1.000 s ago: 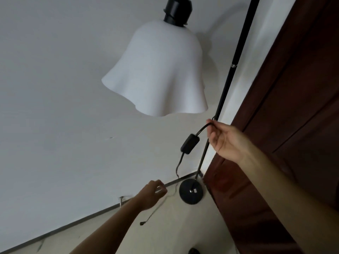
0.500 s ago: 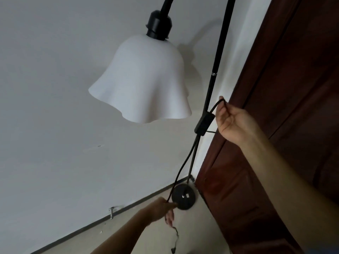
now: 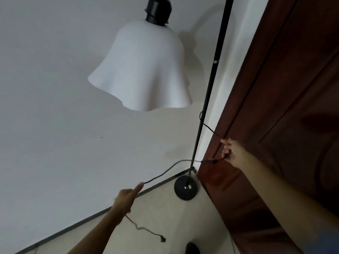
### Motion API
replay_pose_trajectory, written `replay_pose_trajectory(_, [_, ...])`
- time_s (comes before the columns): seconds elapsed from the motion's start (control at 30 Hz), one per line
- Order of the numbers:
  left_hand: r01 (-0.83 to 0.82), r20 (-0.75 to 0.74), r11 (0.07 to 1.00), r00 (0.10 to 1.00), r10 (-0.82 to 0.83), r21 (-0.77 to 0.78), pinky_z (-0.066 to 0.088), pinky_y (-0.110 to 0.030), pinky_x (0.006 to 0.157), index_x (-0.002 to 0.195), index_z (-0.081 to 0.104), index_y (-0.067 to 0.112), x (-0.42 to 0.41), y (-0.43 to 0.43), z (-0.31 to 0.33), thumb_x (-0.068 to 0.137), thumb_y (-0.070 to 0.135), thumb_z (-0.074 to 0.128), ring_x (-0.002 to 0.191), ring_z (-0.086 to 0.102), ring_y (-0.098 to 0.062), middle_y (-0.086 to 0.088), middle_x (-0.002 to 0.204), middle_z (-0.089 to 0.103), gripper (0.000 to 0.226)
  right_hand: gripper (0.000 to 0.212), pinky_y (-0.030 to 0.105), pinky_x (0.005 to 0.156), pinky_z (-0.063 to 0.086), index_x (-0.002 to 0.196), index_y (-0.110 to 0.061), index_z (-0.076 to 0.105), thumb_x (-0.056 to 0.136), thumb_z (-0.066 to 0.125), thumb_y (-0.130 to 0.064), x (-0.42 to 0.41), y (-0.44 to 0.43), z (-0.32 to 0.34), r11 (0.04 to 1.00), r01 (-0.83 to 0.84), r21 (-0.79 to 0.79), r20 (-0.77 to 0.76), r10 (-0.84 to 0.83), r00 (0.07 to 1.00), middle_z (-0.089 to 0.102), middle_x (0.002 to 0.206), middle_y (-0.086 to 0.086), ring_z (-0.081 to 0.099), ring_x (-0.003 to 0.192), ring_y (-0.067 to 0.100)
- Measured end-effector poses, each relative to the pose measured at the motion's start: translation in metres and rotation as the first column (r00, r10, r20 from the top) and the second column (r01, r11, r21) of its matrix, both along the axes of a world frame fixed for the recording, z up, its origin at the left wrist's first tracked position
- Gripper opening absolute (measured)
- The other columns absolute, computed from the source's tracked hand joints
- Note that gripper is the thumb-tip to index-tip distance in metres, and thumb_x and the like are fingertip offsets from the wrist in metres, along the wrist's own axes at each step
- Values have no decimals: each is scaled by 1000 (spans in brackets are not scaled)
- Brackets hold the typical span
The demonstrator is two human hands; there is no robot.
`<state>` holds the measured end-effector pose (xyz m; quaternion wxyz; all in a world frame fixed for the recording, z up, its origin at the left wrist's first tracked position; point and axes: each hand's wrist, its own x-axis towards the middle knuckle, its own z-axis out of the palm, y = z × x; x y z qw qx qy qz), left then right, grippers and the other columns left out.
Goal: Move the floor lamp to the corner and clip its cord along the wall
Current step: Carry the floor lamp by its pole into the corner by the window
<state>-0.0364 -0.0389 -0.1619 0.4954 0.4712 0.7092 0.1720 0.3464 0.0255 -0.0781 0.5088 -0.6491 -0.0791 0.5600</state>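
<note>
Black floor lamp (image 3: pixel 209 99) stands in the corner, its base (image 3: pixel 186 188) on the floor between the white wall (image 3: pixel 55 88) and a brown wooden door (image 3: pixel 284 107). Head view: right hand (image 3: pixel 231 153) is closed on the cord (image 3: pixel 165 173) near the inline switch (image 3: pixel 209 161); left hand (image 3: pixel 127 197) pinches it lower, apparently stretching it along the wall for clipping. Plug end (image 3: pixel 162 239) lies loose on the floor.

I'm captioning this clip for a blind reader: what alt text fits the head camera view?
Two bare hands stretch a thin black lamp cord in front of a white wall: the left hand low, the right hand by a dark red-brown wooden door. The black floor lamp with a wavy white shade stands in the corner, its round base on the floor.
</note>
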Motion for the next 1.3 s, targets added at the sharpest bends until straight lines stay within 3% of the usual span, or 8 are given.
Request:
replay_pose_trajectory(0.27, [-192, 51, 974, 981, 187, 120, 23, -24, 46, 53, 39, 13, 3, 37, 27, 88, 39, 58, 40, 23, -14, 1, 46, 27, 47, 17, 25, 52, 34, 95, -11, 55, 102, 39, -15, -13, -22, -74, 914, -226, -336, 352, 344, 871, 58, 74, 5, 55, 61, 15])
replay_pose_trajectory(0.4, [-144, 2, 968, 989, 147, 206, 19, -30, 53, 50, 34, 16, 9, 47, 42, 82, 31, 67, 47, 18, -15, 1, 49, 20, 49, 23, 34, 63, 50, 73, -10, 54, 95, 46, -8, 4, 2, -63, 824, -371, -429, 571, 565, 595, 55, 75, 7, 53, 62, 20])
replay_pose_trajectory(0.47, [-128, -39, 963, 989, 141, 237, 19, -29, 53, 44, 27, 18, 13, 51, 48, 80, 28, 69, 46, 19, -16, 3, 45, 18, 56, 21, 42, 83, 52, 95, 4, 66, 94, 52, -11, 12, 26, -52, 831, -408, -378, 691, 546, 473, 66, 93, 17, 64, 84, 32])
replay_pose_trajectory(0.6, [-138, -93, 957, 982, 166, 254, 20, -29, 52, 42, 29, 17, 25, 63, 56, 80, 27, 70, 46, 24, -17, 1, 44, 23, 57, 44, 30, 81, 49, 119, -8, 63, 84, 71, -32, 16, 81, -13, 883, -468, -18, 731, 331, 597, 67, 105, 10, 63, 93, 20])
replay_pose_trajectory(0.7, [-207, -103, 940, 965, 243, 271, 21, -30, 55, 44, 28, 16, 38, 69, 59, 81, 27, 69, 49, 26, -18, -1, 45, 22, 57, 29, 25, 75, 48, 96, -31, 63, 77, 70, -52, 5, 113, 11, 801, -582, 137, 741, 307, 597, 65, 91, -7, 61, 84, 9])
replay_pose_trajectory(0.87, [-328, -147, 911, 917, 371, 249, 20, -30, 52, 43, 26, 18, 61, 65, 53, 81, 28, 70, 46, 28, -18, 8, 37, 18, 59, 48, 25, 61, 48, 61, -15, 56, 84, 60, -57, -19, 146, 47, 645, -567, 513, 596, 209, 776, 57, 60, -1, 56, 60, 15])
replay_pose_trajectory(1.0, [-434, -108, 875, 880, 463, 215, 24, -31, 57, 48, 28, 16, 78, 49, 48, 82, 28, 69, 50, 29, -19, 1, 47, 21, 54, 62, 19, 38, 25, 39, -25, 30, 83, 62, -54, -37, 161, 64, 610, -591, 528, 466, 374, 802, 30, 38, -13, 28, 34, 8])
replay_pose_trajectory(1.3, [-610, -77, 763, 768, 636, 216, 28, -31, 56, 49, 30, 17, 69, -16, 75, 82, 30, 69, 46, 25, -17, -2, 50, 24, 53, 56, 27, 44, 16, 51, -22, 23, 80, 61, -51, -101, 146, 82, 457, -715, 529, 528, 481, 700, 24, 44, -4, 21, 41, 14])
